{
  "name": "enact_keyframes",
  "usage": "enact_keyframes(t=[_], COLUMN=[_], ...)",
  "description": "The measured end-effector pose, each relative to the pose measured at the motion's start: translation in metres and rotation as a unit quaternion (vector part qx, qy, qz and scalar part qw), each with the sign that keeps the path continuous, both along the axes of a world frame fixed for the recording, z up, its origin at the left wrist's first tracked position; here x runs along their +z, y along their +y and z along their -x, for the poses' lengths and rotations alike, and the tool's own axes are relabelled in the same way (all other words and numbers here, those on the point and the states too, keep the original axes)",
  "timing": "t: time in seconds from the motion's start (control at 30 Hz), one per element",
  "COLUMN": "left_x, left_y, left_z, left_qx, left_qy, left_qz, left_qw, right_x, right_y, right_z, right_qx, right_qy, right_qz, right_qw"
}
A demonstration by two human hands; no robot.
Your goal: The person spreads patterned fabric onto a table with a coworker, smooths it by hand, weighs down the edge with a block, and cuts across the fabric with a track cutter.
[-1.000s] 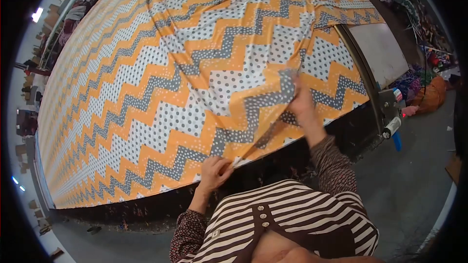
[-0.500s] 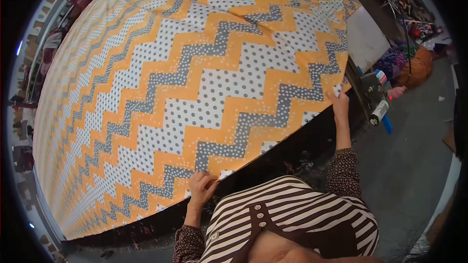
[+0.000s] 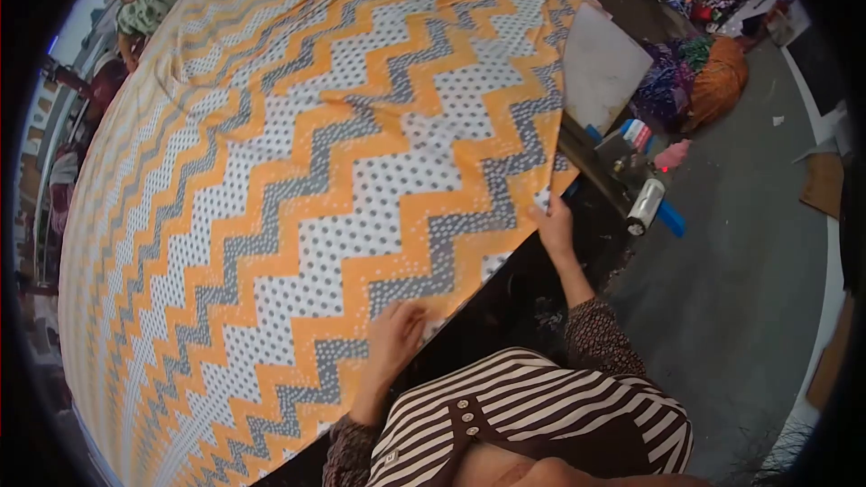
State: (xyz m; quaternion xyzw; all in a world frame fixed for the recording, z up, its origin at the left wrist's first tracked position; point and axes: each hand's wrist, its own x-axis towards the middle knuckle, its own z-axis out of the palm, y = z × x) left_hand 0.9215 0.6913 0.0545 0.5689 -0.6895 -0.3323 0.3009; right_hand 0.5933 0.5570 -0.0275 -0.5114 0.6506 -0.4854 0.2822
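A large cloth (image 3: 320, 248) with orange, grey and white zigzags and dots is spread over a wide dark table. My right hand (image 3: 556, 218) is closed on the cloth near its right-hand corner. Lower down, close to the front edge, my left hand (image 3: 395, 340) has its fingers curled together at the cloth; the exact grip is partly hidden by the back of the hand. Small creases run through the cloth's far part, while the part nearer me lies flatter.
A device with a white cylinder (image 3: 646, 206) and blue parts is fixed at the table's right side, beside a pale board (image 3: 603, 70). Bundles of coloured yarn or cloth (image 3: 719, 81) lie on the grey floor (image 3: 722, 243). Another person (image 3: 149, 4) stands at the far left edge.
My view has turned, and another person now shows at the far left. My right hand and the cloth corner appear further left and lower. My left hand is a little further right along the edge.
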Motion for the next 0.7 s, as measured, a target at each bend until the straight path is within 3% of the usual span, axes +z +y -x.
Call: enact_keyframes(t=[0.07,0.17,0.23,0.33,0.4,0.47,0.5,0.53,0.57,0.6,0.7], left_x=[-0.005,-0.021,-0.037,-0.035,-0.033,-0.032,-0.034,-0.037,-0.039,-0.042,-0.039], left_y=[-0.041,-0.075,-0.082,-0.077,-0.071,-0.07,-0.07,-0.07,-0.069,-0.069,-0.068], left_z=[0.064,0.139,0.166,0.177,0.186,0.192,0.194,0.195,0.196,0.195,0.198], left_qx=[-0.021,-0.048,-0.048,0.013,0.052,0.095,0.113,0.132,0.143,0.155,0.171], left_qy=[0.013,-0.016,-0.115,-0.133,-0.14,-0.147,-0.129,-0.112,-0.093,-0.099,-0.074], left_qz=[0.071,0.138,0.18,0.12,0.104,0.094,0.091,0.087,0.077,0.075,0.035], left_qw=[0.997,0.989,0.976,0.984,0.983,0.98,0.981,0.981,0.982,0.98,0.982], right_x=[0.006,0.016,0.018,0.006,-0.034,-0.09,-0.059,-0.069,-0.159,-0.052,-0.003], right_y=[0.003,0.008,0.016,0.05,0.081,0.108,0.099,0.098,0.091,0.047,-0.072], right_z=[0.001,0.006,0.025,0.073,0.142,0.244,0.287,0.328,0.41,0.396,0.414], right_qx=[-0.002,0.035,0.093,0.191,0.259,0.206,0.184,0.049,-0.002,-0.027,0.064], right_qy=[0.051,0.011,-0.035,-0.051,0.014,0.107,0.119,-0.066,-0.165,-0.212,-0.364], right_qz=[-0.025,-0.048,-0.076,-0.048,-0.114,-0.271,-0.334,-0.315,-0.263,-0.23,-0.183], right_qw=[0.998,0.998,0.992,0.979,0.959,0.934,0.917,0.946,0.95,0.949,0.911])
